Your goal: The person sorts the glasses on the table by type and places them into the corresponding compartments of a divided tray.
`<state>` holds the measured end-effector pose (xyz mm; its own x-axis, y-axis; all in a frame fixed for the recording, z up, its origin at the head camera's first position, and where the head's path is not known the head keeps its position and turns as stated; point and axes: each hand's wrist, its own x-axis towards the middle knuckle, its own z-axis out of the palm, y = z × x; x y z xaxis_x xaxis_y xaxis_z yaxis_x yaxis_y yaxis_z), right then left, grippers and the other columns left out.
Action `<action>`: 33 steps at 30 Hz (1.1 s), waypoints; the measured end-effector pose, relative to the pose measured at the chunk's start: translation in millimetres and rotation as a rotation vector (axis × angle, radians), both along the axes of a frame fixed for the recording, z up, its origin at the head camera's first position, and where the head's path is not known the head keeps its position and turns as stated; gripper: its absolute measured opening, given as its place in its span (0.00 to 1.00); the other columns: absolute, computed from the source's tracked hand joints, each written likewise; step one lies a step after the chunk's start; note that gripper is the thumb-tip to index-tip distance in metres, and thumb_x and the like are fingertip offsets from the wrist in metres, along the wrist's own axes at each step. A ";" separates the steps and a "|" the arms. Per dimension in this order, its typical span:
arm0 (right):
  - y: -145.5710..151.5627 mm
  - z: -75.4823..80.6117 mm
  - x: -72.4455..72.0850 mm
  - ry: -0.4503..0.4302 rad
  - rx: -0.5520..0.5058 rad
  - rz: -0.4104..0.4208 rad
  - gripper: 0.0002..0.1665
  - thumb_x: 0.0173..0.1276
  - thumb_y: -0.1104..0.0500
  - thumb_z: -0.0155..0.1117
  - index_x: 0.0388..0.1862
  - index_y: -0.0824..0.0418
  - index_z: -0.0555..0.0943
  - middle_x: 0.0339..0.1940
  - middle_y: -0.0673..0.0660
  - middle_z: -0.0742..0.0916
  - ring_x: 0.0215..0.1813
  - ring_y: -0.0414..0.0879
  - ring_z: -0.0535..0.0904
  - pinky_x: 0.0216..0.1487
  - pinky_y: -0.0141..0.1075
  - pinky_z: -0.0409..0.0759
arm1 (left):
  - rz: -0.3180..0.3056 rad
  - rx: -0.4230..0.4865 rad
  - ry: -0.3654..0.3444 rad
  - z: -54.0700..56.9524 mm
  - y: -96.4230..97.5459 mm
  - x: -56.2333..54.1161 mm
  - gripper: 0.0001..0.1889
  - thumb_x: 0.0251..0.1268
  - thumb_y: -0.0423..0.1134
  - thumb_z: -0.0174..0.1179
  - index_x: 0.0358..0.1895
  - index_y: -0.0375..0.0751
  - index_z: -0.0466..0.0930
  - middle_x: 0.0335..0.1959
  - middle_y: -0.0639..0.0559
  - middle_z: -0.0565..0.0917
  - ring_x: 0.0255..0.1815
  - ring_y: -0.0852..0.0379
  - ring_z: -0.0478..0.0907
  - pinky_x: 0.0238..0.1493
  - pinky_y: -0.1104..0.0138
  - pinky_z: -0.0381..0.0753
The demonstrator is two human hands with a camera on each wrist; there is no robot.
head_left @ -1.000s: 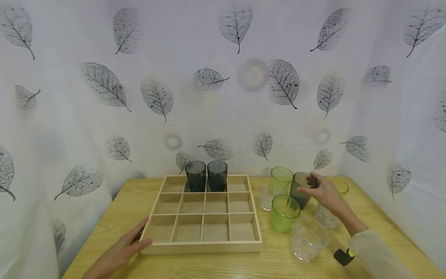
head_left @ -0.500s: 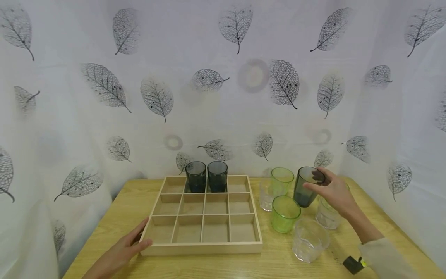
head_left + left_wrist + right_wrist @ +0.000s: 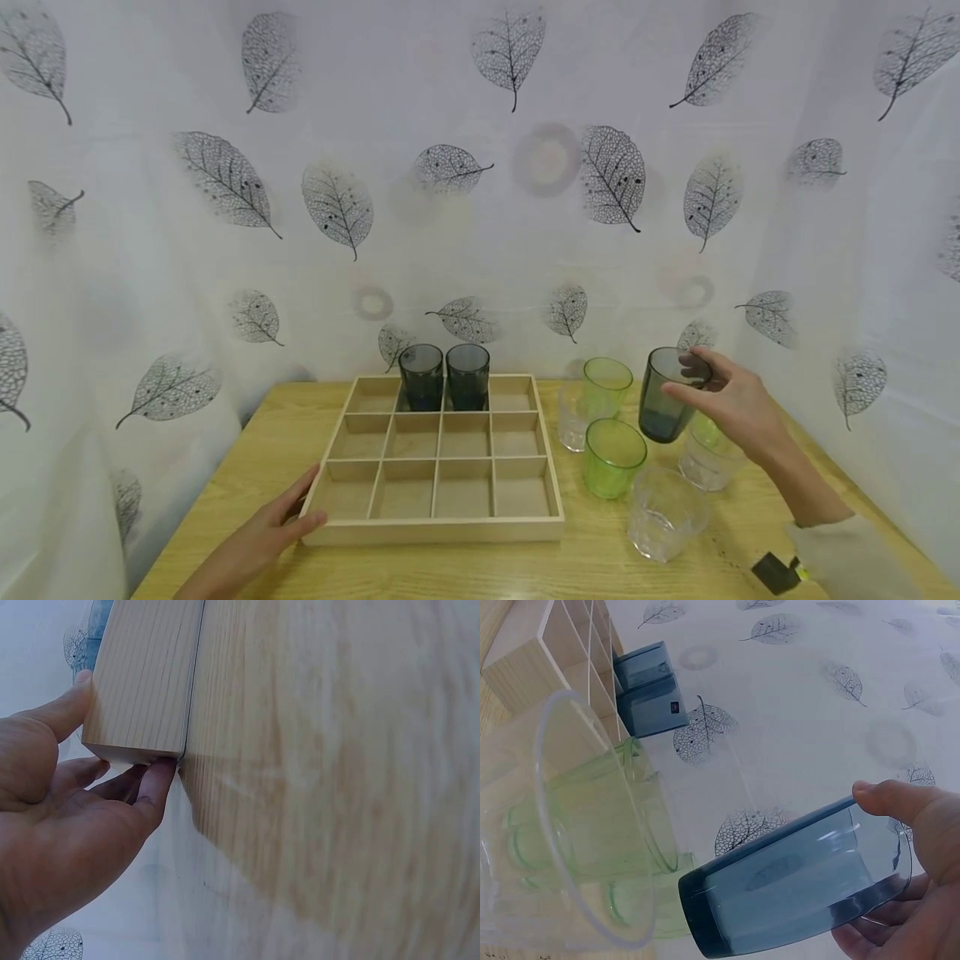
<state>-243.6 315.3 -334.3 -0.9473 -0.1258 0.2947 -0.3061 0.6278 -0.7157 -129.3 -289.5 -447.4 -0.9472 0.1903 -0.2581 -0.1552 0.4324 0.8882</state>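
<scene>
My right hand (image 3: 738, 412) holds a smoky dark glass (image 3: 663, 408) near its rim, thumb on one side and fingers on the other. The glass hangs tilted above the table, its thick base pointing down and left; in the right wrist view the tumbler (image 3: 795, 877) looks blue-grey and see-through. My left hand (image 3: 262, 533) grips the front left corner of a divided wooden tray (image 3: 435, 531). Its thumb (image 3: 71, 705) lies on the upper edge while the fingers bend against the side. Two matching dark glasses (image 3: 422, 383) stand upright side by side in the tray's back row, middle compartments.
Right of the tray stand green glasses (image 3: 615, 479) and clear glasses (image 3: 663, 525) close together, some overlapping in view. A small black object (image 3: 776, 573) is by the right sleeve (image 3: 847, 550). A leaf-print curtain (image 3: 480, 233) hangs behind the wooden table (image 3: 225, 467).
My right hand has lifted the dark glass up from among the other glasses and moved it slightly right. My left hand has stayed at the tray corner.
</scene>
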 end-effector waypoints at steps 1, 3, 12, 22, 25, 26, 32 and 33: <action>-0.3 1.2 0.6 0.001 0.001 0.002 0.49 0.73 0.48 0.71 0.82 0.68 0.59 0.67 0.69 0.79 0.48 0.20 0.73 0.46 0.19 0.74 | -0.003 0.000 0.005 0.0 -0.2 0.2 0.42 0.83 0.45 0.53 0.85 0.39 0.36 0.83 0.29 0.39 0.80 0.26 0.44 0.67 0.44 0.71; -1.4 3.5 1.1 0.001 -0.004 0.011 0.49 0.73 0.48 0.71 0.82 0.68 0.59 0.67 0.69 0.78 0.48 0.20 0.73 0.46 0.19 0.74 | -0.005 -0.002 0.013 -0.1 -0.5 0.4 0.42 0.83 0.45 0.53 0.85 0.39 0.37 0.83 0.29 0.39 0.80 0.27 0.44 0.67 0.49 0.72; -14.1 21.0 -7.3 0.010 0.018 0.031 0.51 0.73 0.46 0.71 0.83 0.66 0.58 0.69 0.67 0.79 0.58 0.42 0.79 0.46 0.18 0.74 | -0.005 0.004 0.005 2.2 1.2 1.1 0.42 0.83 0.46 0.53 0.85 0.40 0.36 0.83 0.30 0.38 0.80 0.28 0.42 0.69 0.44 0.69; -48.5 36.3 -28.6 -0.045 -0.039 0.068 0.55 0.71 0.43 0.72 0.84 0.65 0.56 0.72 0.68 0.76 0.68 0.64 0.75 0.64 0.58 0.75 | -0.015 0.000 0.009 2.0 1.1 0.9 0.42 0.84 0.45 0.52 0.85 0.38 0.34 0.82 0.28 0.36 0.79 0.26 0.41 0.69 0.37 0.65; -59.7 37.5 -35.6 -0.044 -0.070 0.091 0.55 0.71 0.44 0.73 0.84 0.65 0.56 0.72 0.68 0.75 0.69 0.64 0.74 0.65 0.58 0.74 | -0.011 -0.006 0.007 2.1 1.2 0.8 0.42 0.84 0.45 0.52 0.85 0.39 0.35 0.82 0.28 0.37 0.79 0.26 0.41 0.69 0.39 0.67; -63.3 37.3 -38.0 -0.042 -0.081 0.099 0.55 0.70 0.44 0.73 0.84 0.65 0.57 0.72 0.68 0.76 0.69 0.64 0.74 0.65 0.58 0.74 | -0.007 -0.003 -0.002 2.4 1.3 0.5 0.42 0.84 0.46 0.52 0.85 0.40 0.34 0.82 0.29 0.37 0.79 0.26 0.41 0.69 0.39 0.66; -87.1 32.0 -55.3 -0.053 -0.146 0.144 0.54 0.69 0.46 0.75 0.83 0.65 0.59 0.72 0.66 0.76 0.69 0.61 0.75 0.67 0.57 0.73 | 0.005 0.005 -0.037 3.9 1.6 0.2 0.43 0.83 0.49 0.52 0.86 0.44 0.34 0.83 0.31 0.36 0.80 0.27 0.40 0.70 0.36 0.63; -91.6 30.6 -58.4 -0.059 -0.158 0.152 0.54 0.69 0.47 0.75 0.83 0.66 0.58 0.72 0.66 0.76 0.69 0.61 0.75 0.67 0.56 0.73 | 0.004 0.003 -0.036 3.9 1.5 0.2 0.43 0.83 0.49 0.52 0.86 0.44 0.34 0.83 0.31 0.36 0.80 0.27 0.40 0.70 0.36 0.63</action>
<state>-302.0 223.7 -303.7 -0.9372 -0.2250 0.2666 -0.3431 0.4564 -0.8210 -129.1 -288.0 -443.5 -0.9380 0.1876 -0.2916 -0.1890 0.4287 0.8835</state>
